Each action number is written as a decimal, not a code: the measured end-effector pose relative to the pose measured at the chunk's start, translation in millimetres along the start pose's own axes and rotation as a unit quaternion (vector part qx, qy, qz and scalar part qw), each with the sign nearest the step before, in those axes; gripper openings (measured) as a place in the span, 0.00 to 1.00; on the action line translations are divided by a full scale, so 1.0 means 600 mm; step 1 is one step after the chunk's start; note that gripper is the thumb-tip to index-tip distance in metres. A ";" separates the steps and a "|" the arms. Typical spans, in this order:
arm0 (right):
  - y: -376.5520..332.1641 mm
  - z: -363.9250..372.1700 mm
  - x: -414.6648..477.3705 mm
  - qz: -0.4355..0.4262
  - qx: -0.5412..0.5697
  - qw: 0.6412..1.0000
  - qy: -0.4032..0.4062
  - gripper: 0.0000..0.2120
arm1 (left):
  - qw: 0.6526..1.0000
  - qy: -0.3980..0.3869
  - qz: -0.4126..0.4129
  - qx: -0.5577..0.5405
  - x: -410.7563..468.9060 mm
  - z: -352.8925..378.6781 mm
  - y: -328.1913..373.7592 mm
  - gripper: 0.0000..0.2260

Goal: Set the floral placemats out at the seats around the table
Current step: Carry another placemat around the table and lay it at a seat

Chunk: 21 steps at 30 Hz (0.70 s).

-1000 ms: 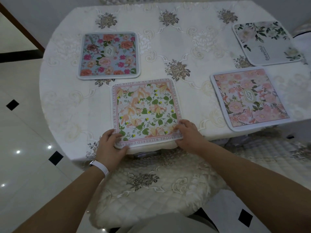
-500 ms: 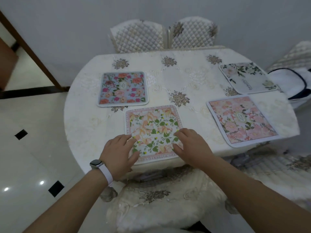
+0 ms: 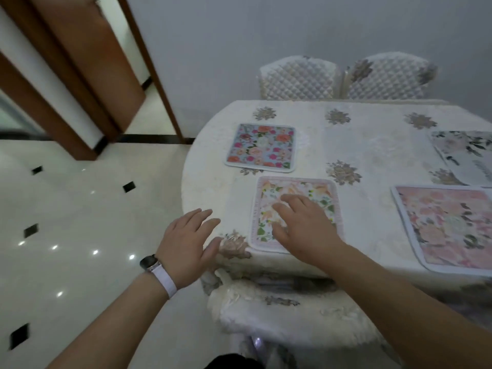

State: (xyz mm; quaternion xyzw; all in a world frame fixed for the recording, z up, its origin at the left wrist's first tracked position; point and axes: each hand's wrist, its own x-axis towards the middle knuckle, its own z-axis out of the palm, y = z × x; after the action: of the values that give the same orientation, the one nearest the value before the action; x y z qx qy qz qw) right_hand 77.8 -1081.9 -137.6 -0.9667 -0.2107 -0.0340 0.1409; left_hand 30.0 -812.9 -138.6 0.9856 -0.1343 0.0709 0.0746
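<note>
The person's right hand point(image 3: 300, 227) is lying flat, fingers spread, on the green-and-peach floral placemat point(image 3: 295, 213) at the near edge of the counter point(image 3: 372, 155); its grip is pinching nothing, only resting on the mat. The left hand point(image 3: 186, 243) is hovering open just left of that mat, fingers loosely spread and holding nothing, over the counter's near-left rim. Three more mats are lying flat: a blue rose placemat point(image 3: 262, 147) just beyond the near one, a pink floral placemat point(image 3: 447, 227) to the right, and a white leafy placemat point(image 3: 464, 155) at the far right, cut off by the frame. A cushioned chair point(image 3: 279, 315) is sitting tucked under the near edge. The mats look thin, light and semi-stiff with bound edges, likely sliding easily on the embroidered cloth. Lifting one would probably go best by pinching an edge or corner, or dragging it under a flat palm.
</note>
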 end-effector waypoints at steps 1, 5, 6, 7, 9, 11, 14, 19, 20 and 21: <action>-0.014 0.005 0.005 -0.006 0.007 1.000 -0.001 0.25 | 1.000 0.009 -0.002 0.003 -0.017 -0.009 -0.009 0.19; -0.080 0.024 0.030 -0.040 0.013 0.999 0.000 0.24 | 0.998 0.037 -0.037 0.026 -0.068 -0.045 -0.055 0.19; -0.097 0.028 0.039 -0.051 0.010 0.999 -0.004 0.24 | 0.998 0.038 -0.049 0.029 -0.077 -0.050 -0.071 0.19; -0.115 0.032 0.051 -0.061 0.005 0.998 -0.009 0.24 | 0.997 0.038 -0.062 0.031 -0.086 -0.054 -0.089 0.19; -0.152 0.042 0.076 -0.074 -0.006 0.997 -0.013 0.24 | 0.995 0.037 -0.083 0.033 -0.106 -0.056 -0.129 0.20; -0.192 0.058 0.105 -0.081 -0.011 0.997 -0.013 0.24 | 0.994 0.038 -0.098 0.032 -0.124 -0.057 -0.174 0.20; -0.266 0.095 0.154 -0.093 -0.012 0.996 -0.013 0.24 | 0.992 0.044 -0.112 0.029 -0.149 -0.058 -0.258 0.20; -0.437 0.162 0.250 -0.124 -0.028 0.991 -0.033 0.24 | 0.989 0.051 -0.140 0.018 -0.196 -0.075 -0.442 0.20; -0.473 0.174 0.270 -0.130 -0.030 0.990 -0.038 0.24 | 0.987 0.053 -0.149 0.017 -0.206 -0.081 -0.482 0.20; -0.508 0.183 0.289 -0.134 -0.032 0.990 -0.044 0.24 | 0.986 0.056 -0.157 0.017 -0.216 -0.087 -0.522 0.20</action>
State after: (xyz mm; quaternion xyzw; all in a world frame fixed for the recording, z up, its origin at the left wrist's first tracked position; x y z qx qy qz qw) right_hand 109.0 -715.7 -142.6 -0.9344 -0.3428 -0.0161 0.0951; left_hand -13.9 -472.8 -148.1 0.9900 0.0276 0.1159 0.0760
